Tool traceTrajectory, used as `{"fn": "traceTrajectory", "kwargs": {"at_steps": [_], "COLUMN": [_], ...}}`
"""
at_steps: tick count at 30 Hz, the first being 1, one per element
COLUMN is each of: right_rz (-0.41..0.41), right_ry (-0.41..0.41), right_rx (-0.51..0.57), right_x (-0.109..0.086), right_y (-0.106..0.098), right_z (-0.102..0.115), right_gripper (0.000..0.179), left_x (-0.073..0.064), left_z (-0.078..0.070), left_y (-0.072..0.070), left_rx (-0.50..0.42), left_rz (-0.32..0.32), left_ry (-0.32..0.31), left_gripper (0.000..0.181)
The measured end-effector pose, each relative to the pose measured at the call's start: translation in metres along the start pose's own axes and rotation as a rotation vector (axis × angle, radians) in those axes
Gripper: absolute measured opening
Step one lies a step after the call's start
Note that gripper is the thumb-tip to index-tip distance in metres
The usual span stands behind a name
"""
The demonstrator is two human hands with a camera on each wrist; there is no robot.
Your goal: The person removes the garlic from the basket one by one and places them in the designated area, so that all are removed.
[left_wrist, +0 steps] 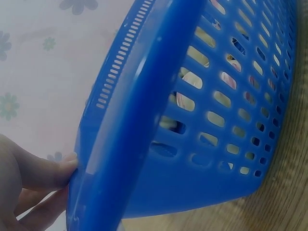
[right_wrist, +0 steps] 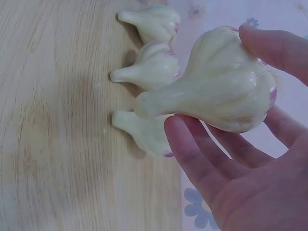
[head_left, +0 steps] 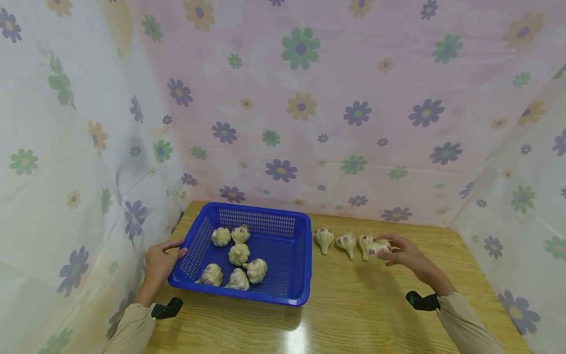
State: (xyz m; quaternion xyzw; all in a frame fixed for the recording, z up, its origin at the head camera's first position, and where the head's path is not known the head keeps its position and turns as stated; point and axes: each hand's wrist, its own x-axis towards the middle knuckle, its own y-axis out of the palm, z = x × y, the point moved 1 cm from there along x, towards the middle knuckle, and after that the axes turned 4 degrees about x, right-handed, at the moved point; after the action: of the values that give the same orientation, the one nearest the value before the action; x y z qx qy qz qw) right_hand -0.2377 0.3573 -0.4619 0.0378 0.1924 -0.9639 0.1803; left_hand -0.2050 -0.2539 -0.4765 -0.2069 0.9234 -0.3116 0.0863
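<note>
My left hand (head_left: 160, 260) grips the left rim of a blue plastic basket (head_left: 305, 255); in the left wrist view the thumb (left_wrist: 57, 171) and fingers pinch the rim. Inside the basket lie several garlic bulbs, among them one garlic bulb (head_left: 239, 254) near the middle. On the right, my right hand (head_left: 409, 255) holds a garlic bulb (right_wrist: 216, 82) between thumb and fingers, raised above the table. Behind the held bulb, three garlic bulbs lie in a row on the table: one nearest the basket (head_left: 325, 239), a middle bulb (head_left: 347, 242), and one partly covered bulb (head_left: 365, 245).
The wooden table (head_left: 353, 305) carries the basket on its left half. Flower-patterned cloth (head_left: 327, 162) hangs behind the table and along both sides. Each wrist wears a dark device, such as the right one's camera (head_left: 422, 301).
</note>
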Motion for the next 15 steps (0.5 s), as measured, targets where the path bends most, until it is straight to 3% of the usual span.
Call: {"fn": "traceTrajectory", "kwargs": {"at_steps": [15], "right_rz": [-0.124], "right_ry": [0.084], "right_rx": [0.053], "right_x": [0.007], "right_y": [-0.015], "right_z": [-0.028], "right_gripper": [0.066], "left_x": [-0.002], "left_z": [-0.001], "left_y": [0.002], "left_rx": [-0.005], "left_rz": [-0.014], "left_ry": [0.019], "left_gripper": [0.031]}}
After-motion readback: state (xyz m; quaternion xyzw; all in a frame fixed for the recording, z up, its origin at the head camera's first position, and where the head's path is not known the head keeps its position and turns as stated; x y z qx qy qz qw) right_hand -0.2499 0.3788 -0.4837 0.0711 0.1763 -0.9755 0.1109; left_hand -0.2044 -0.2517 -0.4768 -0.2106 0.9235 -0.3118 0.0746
